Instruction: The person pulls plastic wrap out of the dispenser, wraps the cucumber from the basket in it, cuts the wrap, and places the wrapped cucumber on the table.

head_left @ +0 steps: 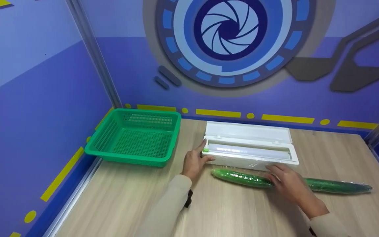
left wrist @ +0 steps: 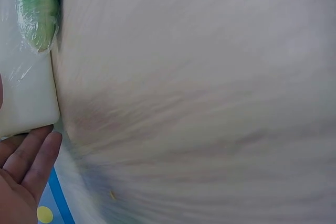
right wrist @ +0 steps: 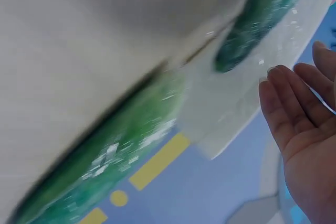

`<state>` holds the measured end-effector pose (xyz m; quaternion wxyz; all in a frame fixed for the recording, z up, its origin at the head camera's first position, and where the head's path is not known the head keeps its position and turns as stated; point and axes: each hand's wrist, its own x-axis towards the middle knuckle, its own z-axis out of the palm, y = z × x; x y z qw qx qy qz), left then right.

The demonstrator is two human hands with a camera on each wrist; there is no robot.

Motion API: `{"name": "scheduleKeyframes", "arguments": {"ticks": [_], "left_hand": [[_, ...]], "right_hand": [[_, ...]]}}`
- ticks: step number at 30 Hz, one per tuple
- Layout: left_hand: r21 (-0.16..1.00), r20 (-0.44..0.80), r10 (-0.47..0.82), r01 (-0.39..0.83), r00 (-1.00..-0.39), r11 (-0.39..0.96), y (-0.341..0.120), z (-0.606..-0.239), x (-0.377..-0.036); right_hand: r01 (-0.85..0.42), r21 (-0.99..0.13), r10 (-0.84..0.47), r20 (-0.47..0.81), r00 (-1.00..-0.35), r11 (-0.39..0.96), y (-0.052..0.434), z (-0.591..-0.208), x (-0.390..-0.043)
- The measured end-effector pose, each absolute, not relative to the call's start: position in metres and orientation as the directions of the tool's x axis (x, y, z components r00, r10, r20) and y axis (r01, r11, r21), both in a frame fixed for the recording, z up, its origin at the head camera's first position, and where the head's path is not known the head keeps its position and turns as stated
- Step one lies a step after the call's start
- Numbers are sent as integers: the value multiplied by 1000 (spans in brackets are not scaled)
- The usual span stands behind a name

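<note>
We are at a wooden table (head_left: 242, 214) boxed in by blue-purple walls. Nearest us, our right hand (head_left: 288, 186) lies flat, fingers straight, over the gap between two wrapped cucumbers: the left cucumber (head_left: 240, 177) and the right cucumber (head_left: 337, 186), lying end to end. Just beyond, our left hand (head_left: 194, 161) rests with relaxed fingers against the left end of the open white wrap box (head_left: 250, 149). Farther left sits a green basket (head_left: 137, 136). We judge the cucumbers could roll under a flat palm, and the box could slide if pushed sideways.
</note>
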<state>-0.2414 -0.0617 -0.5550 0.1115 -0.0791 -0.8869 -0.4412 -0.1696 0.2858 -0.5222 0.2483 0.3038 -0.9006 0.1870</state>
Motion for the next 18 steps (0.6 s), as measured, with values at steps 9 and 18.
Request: {"name": "scheduleKeyframes", "arguments": {"ticks": [9,18], "left_hand": [[764,265,41,235,-963,601,-64,-557,-243],[759,296,32,255,-955,599,-62,-558,-243]], "right_hand": [[-709,-184,-490,604,-628,681,223,-512,-201],[-678,-300,-501,490,-713,671,173,-501,-221]]}}
